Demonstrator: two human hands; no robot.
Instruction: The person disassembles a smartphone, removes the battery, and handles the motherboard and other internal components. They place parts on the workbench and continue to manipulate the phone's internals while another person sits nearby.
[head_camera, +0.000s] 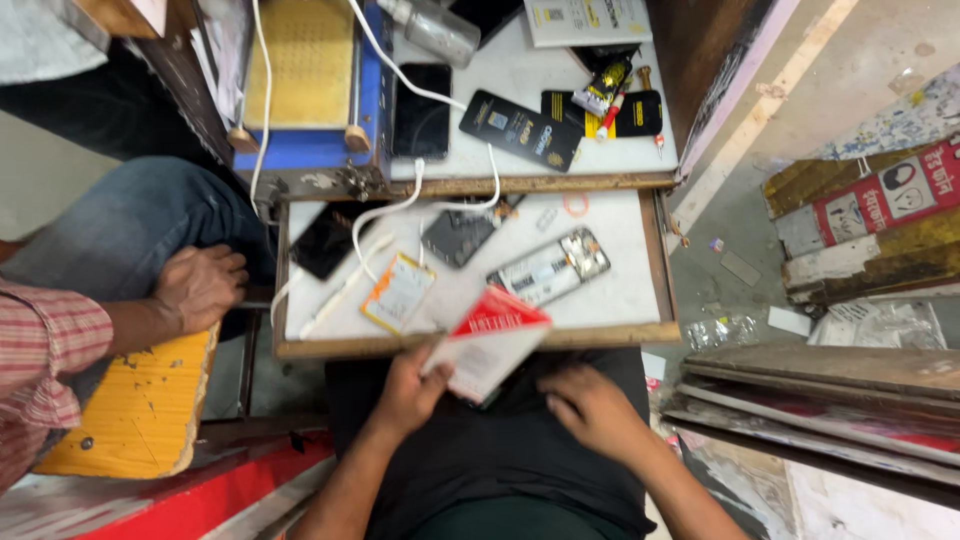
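My left hand (410, 388) grips a red and white flat packet (488, 340) by its lower left corner, tilted over my lap at the front edge of a pulled-out wooden drawer tray (640, 325). My right hand (590, 405) rests on my dark-clothed lap just right of the packet, fingers loosely curled, holding nothing I can see. On the tray lie an opened phone frame (550, 266), a dark phone part (457, 237), a phone battery (398, 291) and a black phone (325, 240).
Another person sits at left in a striped sleeve and jeans, a hand (200, 285) on the knee, over a yellow stool (140, 400). The upper desk (520, 75) holds a blue machine (310, 80), phones, black packets and white cables. Boards and cardboard lie on the floor at right.
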